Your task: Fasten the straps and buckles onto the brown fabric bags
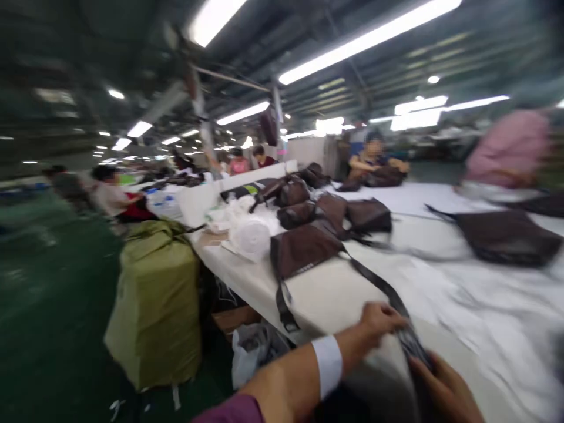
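1. Green-painted factory floor (48, 317) spreads along the left under rows of fluorescent ceiling lights (370, 38). Co-workers occupy stations in the distance, and a person in a pink top (506, 147) stands blurred at the right.
2. White-covered long work surface (321, 299) extends ahead. An olive-green woven sack bale (154, 305) stands on the floor beside its left edge.
3. Dark brown fabric tote bags (368, 214) lie spread across the surface, near a white wrapped bundle (249, 238).
4. Nearest dark brown tote bag (304, 249) lies flat close to the surface's edge. Its long dark strap (372, 281) runs across the surface toward the hands, ending at a blurred patterned dark strip (412, 343).
5. Left grip (381, 320), a bare hand below a white cuff (326, 365), rests at the strap with fingers curled; motion blur hides whether it has closed on it.
6. Right grip (445, 388) sits just beside the patterned strip, fingers spread; its hold is equally unclear.
7. Handling judgement: the bag appears light, soft and floppy, and the strap thin and flexible. The firmest hold would likely be the strap or the bag's top edge.
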Demonstrator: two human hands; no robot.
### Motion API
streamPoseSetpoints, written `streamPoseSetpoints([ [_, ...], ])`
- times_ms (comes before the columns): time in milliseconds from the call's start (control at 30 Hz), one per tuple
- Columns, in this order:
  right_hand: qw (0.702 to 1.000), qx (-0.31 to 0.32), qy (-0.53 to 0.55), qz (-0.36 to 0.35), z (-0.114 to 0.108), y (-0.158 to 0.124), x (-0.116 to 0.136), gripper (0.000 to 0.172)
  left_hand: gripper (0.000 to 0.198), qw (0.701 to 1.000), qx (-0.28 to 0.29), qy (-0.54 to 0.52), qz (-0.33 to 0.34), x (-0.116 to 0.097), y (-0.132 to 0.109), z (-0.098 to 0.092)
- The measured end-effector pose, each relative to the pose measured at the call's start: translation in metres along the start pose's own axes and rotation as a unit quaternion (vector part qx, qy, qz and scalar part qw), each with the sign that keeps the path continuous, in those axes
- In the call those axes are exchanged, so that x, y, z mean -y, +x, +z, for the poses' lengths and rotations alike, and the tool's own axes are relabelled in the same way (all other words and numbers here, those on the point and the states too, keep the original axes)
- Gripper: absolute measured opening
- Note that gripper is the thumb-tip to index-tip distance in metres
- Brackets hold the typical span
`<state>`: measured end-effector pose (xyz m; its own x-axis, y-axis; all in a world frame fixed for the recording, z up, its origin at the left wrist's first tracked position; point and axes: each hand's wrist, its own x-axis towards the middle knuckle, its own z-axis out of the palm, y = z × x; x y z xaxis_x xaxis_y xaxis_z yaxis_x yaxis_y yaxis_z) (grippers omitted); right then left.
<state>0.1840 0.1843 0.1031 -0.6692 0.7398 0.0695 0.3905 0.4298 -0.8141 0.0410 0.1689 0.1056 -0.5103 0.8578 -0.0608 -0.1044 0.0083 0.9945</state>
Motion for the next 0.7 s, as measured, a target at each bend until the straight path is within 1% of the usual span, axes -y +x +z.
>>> streamPoseSetpoints([
  [67, 0.997, -0.025, 0.020, 0.071, 0.005, 0.009, -0.018, 0.032, 0.026, 0.999, 0.024, -0.014, -0.035, 0.016, 0.015, 0.007],
  [100, 0.994, -0.035, 0.031, 0.099, 0.006, 0.014, -0.032, 0.032, 0.021, 0.999, 0.014, -0.016, -0.040, 0.025, 0.025, 0.009],
  [133, 0.992, -0.038, 0.058, 0.109, 0.005, 0.016, -0.046, 0.032, 0.020, 0.998, -0.061, -0.009, -0.006, 0.033, 0.034, 0.011],
  [167, 0.987, -0.063, 0.117, 0.090, 0.004, 0.013, -0.059, 0.035, 0.017, 0.998, -0.062, -0.010, -0.003, 0.040, 0.043, 0.011],
  [200, 0.977, -0.111, 0.162, 0.081, 0.004, 0.005, -0.071, 0.036, 0.015, 0.998, -0.061, -0.010, -0.004, 0.045, 0.049, 0.011],
  [233, 0.960, -0.170, 0.209, 0.073, 0.005, -0.008, -0.080, 0.037, 0.015, 0.998, -0.068, -0.010, 0.000, 0.048, 0.053, 0.010],
  [267, 0.936, -0.228, 0.255, 0.078, 0.008, -0.025, -0.088, 0.036, 0.014, 0.998, -0.064, -0.010, -0.004, 0.050, 0.056, 0.008],
  [300, 0.910, -0.263, 0.301, 0.105, 0.013, -0.045, -0.095, 0.034, 0.015, 0.998, -0.067, -0.010, -0.006, 0.049, 0.057, 0.007],
  [333, 0.883, -0.264, 0.358, 0.152, 0.021, -0.066, -0.102, 0.031, 0.015, 0.997, -0.072, -0.009, -0.007, 0.049, 0.057, 0.007],
  [367, 0.848, -0.230, 0.428, 0.212, 0.031, -0.086, -0.108, 0.030, 0.016, 0.997, -0.075, -0.007, -0.009, 0.047, 0.058, 0.007],
  [400, 0.798, -0.175, 0.504, 0.280, 0.043, -0.103, -0.115, 0.030, 0.016, 0.997, -0.078, -0.008, -0.011, 0.046, 0.058, 0.008],
  [433, 0.730, -0.120, 0.577, 0.346, 0.056, -0.115, -0.121, 0.032, 0.017, 0.996, -0.082, -0.016, -0.015, 0.045, 0.060, 0.009],
  [467, 0.652, -0.087, 0.639, 0.399, 0.069, -0.123, -0.128, 0.038, 0.018, 0.995, -0.088, -0.032, -0.020, 0.043, 0.062, 0.012],
  [500, 0.575, -0.083, 0.687, 0.436, 0.081, -0.125, -0.134, 0.045, 0.019, 0.994, -0.095, -0.054, -0.026, 0.042, 0.065, 0.015],
  [533, 0.509, -0.099, 0.721, 0.459, 0.092, -0.123, -0.139, 0.053, 0.020, 0.991, -0.101, -0.080, -0.033, 0.040, 0.068, 0.017],
  [567, 0.458, -0.117, 0.743, 0.473, 0.101, -0.117, -0.144, 0.061, 0.021, 0.988, -0.106, -0.108, -0.038, 0.037, 0.071, 0.020],
  [600, 0.420, -0.125, 0.760, 0.480, 0.108, -0.108, -0.148, 0.068, 0.021, 0.985, -0.105, -0.134, -0.042, 0.034, 0.073, 0.022],
  [633, 0.393, -0.124, 0.777, 0.477, 0.114, -0.097, -0.150, 0.073, 0.022, 0.982, -0.101, -0.154, -0.046, 0.031, 0.075, 0.022],
  [667, 0.373, -0.121, 0.793, 0.466, 0.116, -0.087, -0.151, 0.075, 0.022, 0.980, -0.095, -0.170, -0.049, 0.027, 0.075, 0.021],
  [700, 0.361, -0.127, 0.808, 0.448, 0.116, -0.079, -0.151, 0.073, 0.023, 0.978, -0.086, -0.182, -0.052, 0.024, 0.073, 0.019],
])
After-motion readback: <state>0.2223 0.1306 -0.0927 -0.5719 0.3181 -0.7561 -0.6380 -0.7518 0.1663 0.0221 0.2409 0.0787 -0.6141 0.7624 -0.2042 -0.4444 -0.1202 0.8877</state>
